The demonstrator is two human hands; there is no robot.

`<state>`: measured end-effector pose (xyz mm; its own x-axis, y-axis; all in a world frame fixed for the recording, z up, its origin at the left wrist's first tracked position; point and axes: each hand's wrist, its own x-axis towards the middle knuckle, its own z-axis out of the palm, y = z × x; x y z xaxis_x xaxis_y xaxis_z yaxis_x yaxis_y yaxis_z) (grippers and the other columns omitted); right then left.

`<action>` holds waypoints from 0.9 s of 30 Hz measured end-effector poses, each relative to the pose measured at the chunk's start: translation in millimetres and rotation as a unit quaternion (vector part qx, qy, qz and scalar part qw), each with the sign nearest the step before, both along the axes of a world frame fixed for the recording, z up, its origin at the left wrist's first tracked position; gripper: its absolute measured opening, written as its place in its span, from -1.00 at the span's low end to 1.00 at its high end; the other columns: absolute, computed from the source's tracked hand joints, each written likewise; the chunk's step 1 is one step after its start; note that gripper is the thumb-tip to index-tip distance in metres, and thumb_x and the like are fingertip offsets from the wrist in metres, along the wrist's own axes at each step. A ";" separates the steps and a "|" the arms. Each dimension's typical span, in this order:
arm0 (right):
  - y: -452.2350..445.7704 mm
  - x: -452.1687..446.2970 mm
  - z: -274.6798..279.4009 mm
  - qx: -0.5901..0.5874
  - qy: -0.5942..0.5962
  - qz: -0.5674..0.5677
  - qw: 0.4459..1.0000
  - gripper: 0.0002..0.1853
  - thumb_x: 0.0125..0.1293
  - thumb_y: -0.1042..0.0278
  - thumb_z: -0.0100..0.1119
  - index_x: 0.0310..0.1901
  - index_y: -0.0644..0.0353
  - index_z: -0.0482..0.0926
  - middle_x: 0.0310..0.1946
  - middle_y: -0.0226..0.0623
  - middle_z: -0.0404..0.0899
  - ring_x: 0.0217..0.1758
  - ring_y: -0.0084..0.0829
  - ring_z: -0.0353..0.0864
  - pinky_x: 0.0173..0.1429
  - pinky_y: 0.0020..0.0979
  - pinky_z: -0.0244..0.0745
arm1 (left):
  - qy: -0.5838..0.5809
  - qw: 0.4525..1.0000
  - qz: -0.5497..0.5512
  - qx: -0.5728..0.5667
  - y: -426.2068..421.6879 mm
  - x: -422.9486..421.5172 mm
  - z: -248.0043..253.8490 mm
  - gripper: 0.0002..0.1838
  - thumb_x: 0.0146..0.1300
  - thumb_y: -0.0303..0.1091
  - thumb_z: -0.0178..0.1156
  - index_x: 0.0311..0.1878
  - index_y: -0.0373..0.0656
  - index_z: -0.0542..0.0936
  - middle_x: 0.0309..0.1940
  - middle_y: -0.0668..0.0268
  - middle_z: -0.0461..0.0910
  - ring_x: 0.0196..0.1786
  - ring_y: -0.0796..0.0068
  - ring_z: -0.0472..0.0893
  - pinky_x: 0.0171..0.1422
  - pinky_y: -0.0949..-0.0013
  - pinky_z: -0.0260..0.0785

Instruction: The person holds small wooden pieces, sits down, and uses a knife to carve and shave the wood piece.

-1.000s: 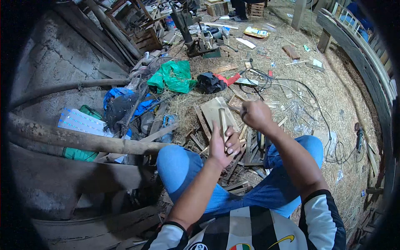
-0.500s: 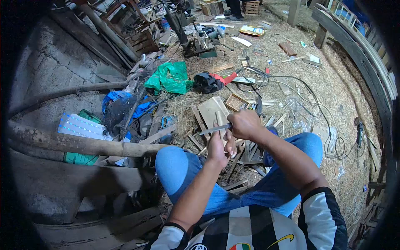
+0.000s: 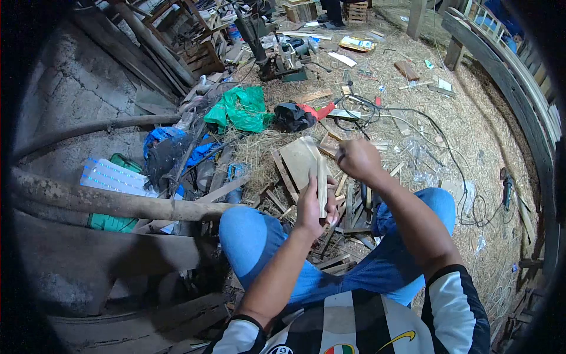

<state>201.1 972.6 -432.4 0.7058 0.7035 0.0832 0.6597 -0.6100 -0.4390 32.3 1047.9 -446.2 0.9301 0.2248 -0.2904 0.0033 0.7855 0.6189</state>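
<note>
A pale strip of wood (image 3: pixel 322 187) stands in my left hand (image 3: pixel 311 207), its fingers wrapped round the lower part. Up and to the right of it is my right hand (image 3: pixel 359 159), closed in a fist, apart from the strip. Whatever the right fist grips is hardly visible from this angle. Behind the strip lies a flat pale board (image 3: pixel 299 160) among the scraps between my knees.
A green plastic bag (image 3: pixel 239 110) and a red and black tool (image 3: pixel 298 116) lie ahead. Black cable (image 3: pixel 436 123) curves across the straw-covered floor at the right. A long pole (image 3: pixel 118 199) reaches my left knee. Part of another person (image 3: pixel 333 12) shows at the top.
My right hand crossed over to the wood strip with a blade, then moved back up and right. The strip has turned a little in my left hand.
</note>
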 end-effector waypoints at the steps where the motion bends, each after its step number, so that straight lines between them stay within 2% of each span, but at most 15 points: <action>1: -0.1 -10.0 7.5 -0.007 -0.016 0.023 1.000 -0.82 0.03 0.26 0.17 -0.37 0.12 0.66 -0.50 0.04 0.63 -0.37 0.08 0.68 -0.23 0.04 0.59 | 0.017 1.000 0.013 0.018 1.8 0.8 4.7 -0.47 0.53 0.16 -0.27 -0.07 -0.16 0.42 -0.77 0.36 0.30 -0.84 0.47 0.26 -0.74 0.37 0.23; 5: -1.5 -24.5 11.4 -0.035 -0.050 0.122 0.991 -0.80 0.02 0.20 0.22 -0.35 0.10 0.66 -0.52 -0.02 0.63 -0.39 0.05 0.68 -0.30 -0.01 0.58 | 0.044 0.995 0.055 0.064 3.2 0.2 2.5 -0.53 0.55 0.09 -0.24 -0.10 -0.16 0.41 -0.76 0.35 0.32 -0.84 0.46 0.28 -0.75 0.37 0.25; 9: 0.5 -25.4 13.4 -0.072 -0.033 0.125 0.989 -0.80 0.03 0.22 0.20 -0.36 0.12 0.67 -0.50 0.01 0.65 -0.38 0.04 0.69 -0.27 0.00 0.59 | 0.050 0.990 0.056 0.122 3.3 -0.9 -2.8 -0.52 0.55 0.08 -0.26 -0.15 -0.17 0.42 -0.77 0.33 0.33 -0.86 0.46 0.28 -0.77 0.38 0.24; 11: 3.0 -17.8 5.9 -0.052 -0.022 0.029 0.998 -0.80 0.05 0.26 0.18 -0.39 0.18 0.68 -0.47 0.06 0.66 -0.35 0.05 0.70 -0.21 0.01 0.60 | 0.051 0.989 0.058 0.129 1.8 -2.9 1.0 -0.51 0.56 0.08 -0.27 -0.16 -0.18 0.42 -0.78 0.33 0.33 -0.86 0.45 0.28 -0.78 0.38 0.24; 14: -2.6 -5.0 15.7 -0.041 -0.001 -0.029 0.999 -0.83 0.06 0.28 0.18 -0.41 0.18 0.66 -0.47 0.11 0.62 -0.32 0.09 0.67 -0.19 0.03 0.55 | 0.050 0.981 0.019 0.187 -2.2 -3.5 6.1 -0.48 0.56 0.09 -0.26 -0.15 -0.21 0.45 -0.72 0.33 0.37 -0.78 0.50 0.36 -0.68 0.42 0.32; 15: -4.8 -2.0 11.8 0.019 -0.006 -0.013 1.000 -0.74 0.20 0.17 0.21 -0.43 0.23 0.63 -0.55 -0.07 0.63 -0.48 -0.04 0.65 -0.33 -0.05 0.50 | 0.037 0.976 0.032 0.213 -5.6 -0.3 3.9 -0.47 0.56 0.09 -0.25 -0.11 -0.22 0.48 -0.66 0.34 0.40 -0.71 0.53 0.39 -0.60 0.43 0.35; 16: -4.8 0.1 9.5 0.018 -0.006 -0.015 1.000 -0.74 0.20 0.17 0.21 -0.43 0.23 0.63 -0.55 -0.07 0.63 -0.48 -0.04 0.65 -0.33 -0.05 0.50 | 0.023 0.970 0.047 0.238 -8.0 2.0 3.4 -0.45 0.56 0.10 -0.24 -0.08 -0.24 0.50 -0.60 0.34 0.43 -0.65 0.57 0.43 -0.53 0.45 0.39; 17: -2.5 0.9 8.2 0.156 0.152 -0.002 0.976 -0.68 0.27 0.10 0.20 -0.44 0.22 0.61 -0.60 -0.24 0.56 -0.56 -0.24 0.54 -0.44 -0.18 0.40 | 0.024 0.971 0.045 0.233 -7.6 1.4 4.8 -0.45 0.55 0.11 -0.20 -0.02 -0.25 0.53 -0.50 0.37 0.45 -0.54 0.60 0.45 -0.42 0.48 0.41; 18: -0.4 0.1 10.0 0.287 0.304 0.011 0.908 -0.61 0.35 0.02 0.19 -0.45 0.21 0.59 -0.65 -0.42 0.49 -0.65 -0.43 0.43 -0.54 -0.31 0.29 | 0.024 0.971 0.046 0.232 -6.2 1.8 5.3 -0.45 0.55 0.11 -0.20 -0.02 -0.25 0.53 -0.50 0.37 0.45 -0.54 0.60 0.45 -0.42 0.48 0.41; 19: -1.9 -2.6 12.7 0.289 0.445 0.004 0.848 -0.56 0.42 -0.09 0.14 -0.42 0.15 0.57 -0.64 -0.64 0.30 -0.63 -0.72 0.17 -0.59 -0.54 0.00 | 0.028 0.970 0.056 0.233 -4.7 2.4 5.7 -0.48 0.54 0.09 -0.14 -0.02 -0.24 0.53 -0.49 0.39 0.46 -0.54 0.61 0.45 -0.44 0.49 0.39; 20: -4.0 -6.1 17.2 0.289 0.445 0.005 0.847 -0.56 0.42 -0.09 0.14 -0.42 0.15 0.57 -0.64 -0.64 0.30 -0.63 -0.72 0.17 -0.59 -0.54 0.00 | 0.033 0.969 0.066 0.235 -3.8 2.5 6.0 -0.51 0.53 0.07 -0.08 -0.01 -0.24 0.53 -0.48 0.40 0.46 -0.54 0.61 0.44 -0.45 0.49 0.37; 22: -6.6 -14.2 34.9 0.287 0.553 0.022 0.782 -0.61 0.42 -0.04 0.14 -0.37 0.13 0.59 -0.65 -0.65 0.29 -0.64 -0.78 0.14 -0.59 -0.59 -0.07 | 0.031 0.964 0.083 0.252 -1.9 3.2 0.7 -0.54 0.51 0.04 -0.03 0.00 -0.23 0.54 -0.48 0.41 0.45 -0.54 0.62 0.43 -0.45 0.51 0.35; 23: -5.3 -11.5 26.4 0.290 0.559 0.046 0.776 -0.63 0.39 -0.03 0.22 -0.36 0.14 0.59 -0.63 -0.64 0.34 -0.65 -0.77 0.15 -0.59 -0.58 -0.05 | 0.029 0.958 0.100 0.268 -1.1 3.8 -1.9 -0.57 0.50 0.01 0.02 0.00 -0.23 0.54 -0.49 0.43 0.45 -0.53 0.63 0.43 -0.45 0.52 0.33; 24: -3.6 -10.5 23.2 0.290 0.559 0.046 0.776 -0.63 0.39 -0.03 0.22 -0.36 0.14 0.59 -0.63 -0.64 0.34 -0.65 -0.77 0.15 -0.59 -0.58 -0.05 | 0.029 0.958 0.101 0.268 -0.5 4.4 -3.2 -0.57 0.50 0.01 0.02 0.00 -0.23 0.54 -0.49 0.43 0.45 -0.53 0.63 0.43 -0.45 0.52 0.33; 27: -1.9 -9.0 21.4 0.241 0.478 0.093 0.839 -0.70 0.32 0.06 0.33 -0.31 0.15 0.61 -0.57 -0.59 0.45 -0.67 -0.79 0.19 -0.60 -0.60 -0.02 | 0.033 0.956 0.112 0.270 -0.2 4.6 -5.0 -0.61 0.49 -0.05 0.07 0.00 -0.24 0.55 -0.48 0.43 0.46 -0.53 0.64 0.43 -0.45 0.52 0.31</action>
<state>192.1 970.7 -411.1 0.4946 0.8557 -0.1523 -0.0710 -0.1349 -0.9883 36.9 1047.7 -451.2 0.8250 0.5496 -0.1318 -0.0741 0.3363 0.9388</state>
